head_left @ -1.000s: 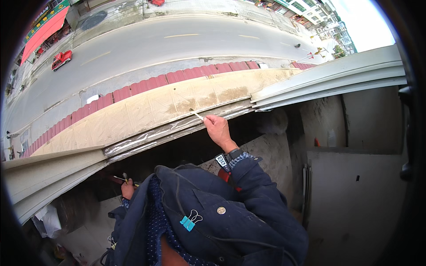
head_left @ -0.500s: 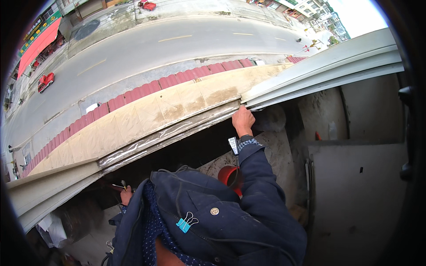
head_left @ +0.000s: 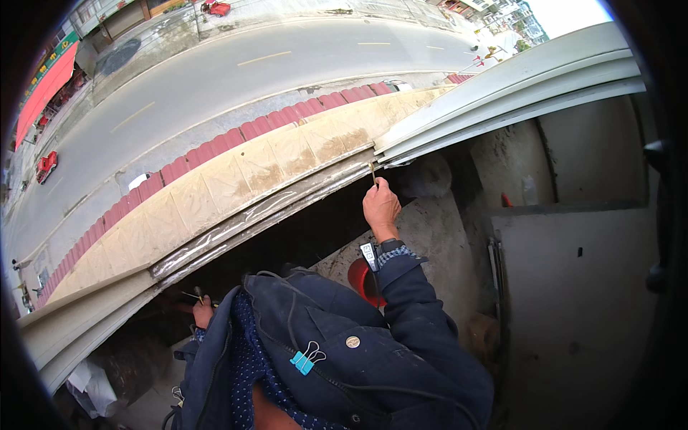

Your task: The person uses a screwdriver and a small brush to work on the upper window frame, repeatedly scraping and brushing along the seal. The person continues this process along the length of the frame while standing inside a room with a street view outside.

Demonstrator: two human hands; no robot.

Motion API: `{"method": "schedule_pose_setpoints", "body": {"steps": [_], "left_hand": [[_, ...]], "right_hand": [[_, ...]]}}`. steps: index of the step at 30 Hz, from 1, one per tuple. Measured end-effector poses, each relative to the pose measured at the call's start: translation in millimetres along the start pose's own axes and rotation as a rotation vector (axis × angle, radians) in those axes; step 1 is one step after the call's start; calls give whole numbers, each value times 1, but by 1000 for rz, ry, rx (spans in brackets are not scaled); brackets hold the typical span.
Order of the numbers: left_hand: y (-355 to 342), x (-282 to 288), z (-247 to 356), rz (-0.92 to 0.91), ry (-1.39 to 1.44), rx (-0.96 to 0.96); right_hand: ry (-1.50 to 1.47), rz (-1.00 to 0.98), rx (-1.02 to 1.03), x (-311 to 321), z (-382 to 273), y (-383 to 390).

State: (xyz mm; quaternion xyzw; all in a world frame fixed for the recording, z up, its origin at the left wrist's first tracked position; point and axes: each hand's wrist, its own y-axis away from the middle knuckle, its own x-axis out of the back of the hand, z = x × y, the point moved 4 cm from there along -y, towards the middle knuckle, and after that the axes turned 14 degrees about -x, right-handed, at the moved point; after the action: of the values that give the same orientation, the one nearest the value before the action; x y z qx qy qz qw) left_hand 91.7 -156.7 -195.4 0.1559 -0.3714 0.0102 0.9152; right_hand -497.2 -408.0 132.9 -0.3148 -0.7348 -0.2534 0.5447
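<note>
My right hand (head_left: 381,209) is closed around a slim brownish tool (head_left: 373,172); its kind is too small to tell. The tool's tip meets the window track (head_left: 315,185), right beside the white sliding frame (head_left: 502,104). Whitish smears run along the middle and left of this worn track. At the lower left, my left hand (head_left: 203,311) is closed on a thin, light-coloured tool (head_left: 192,294), held below the track. My jacket partly hides that hand.
A red bucket (head_left: 356,276) stands inside below my right forearm. More window frame (head_left: 86,326) lies at the left end of the track. Outside, a tan ledge (head_left: 215,193) and red roofing (head_left: 236,136) drop toward a street. A pale panel (head_left: 573,287) is at right.
My right hand has drawn back from the track toward me, and the slim tool now shows above its fingers. My left hand has barely moved. The view has shifted slightly.
</note>
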Motion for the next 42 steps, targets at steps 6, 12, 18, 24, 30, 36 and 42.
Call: {"method": "schedule_pose_setpoints", "body": {"steps": [6, 12, 18, 24, 30, 36, 42], "left_hand": [[15, 9, 14, 65, 325, 307], [17, 25, 39, 79, 350, 305], [12, 29, 44, 57, 172, 238], [15, 25, 32, 61, 265, 298], [16, 33, 51, 37, 288, 319], [11, 36, 57, 42, 242, 271], [8, 30, 44, 75, 282, 280]], "right_hand": [[-69, -64, -39, -6, 8, -7], [-398, -214, 19, -39, 5, -9], [-662, -417, -58, -42, 2, 3], [-866, -434, -34, -43, 1, 9], [-1075, -608, -296, -43, 8, 5], [-1164, -642, -273, -37, 0, 10], [-1134, -537, -435, -33, 0, 11]]}}
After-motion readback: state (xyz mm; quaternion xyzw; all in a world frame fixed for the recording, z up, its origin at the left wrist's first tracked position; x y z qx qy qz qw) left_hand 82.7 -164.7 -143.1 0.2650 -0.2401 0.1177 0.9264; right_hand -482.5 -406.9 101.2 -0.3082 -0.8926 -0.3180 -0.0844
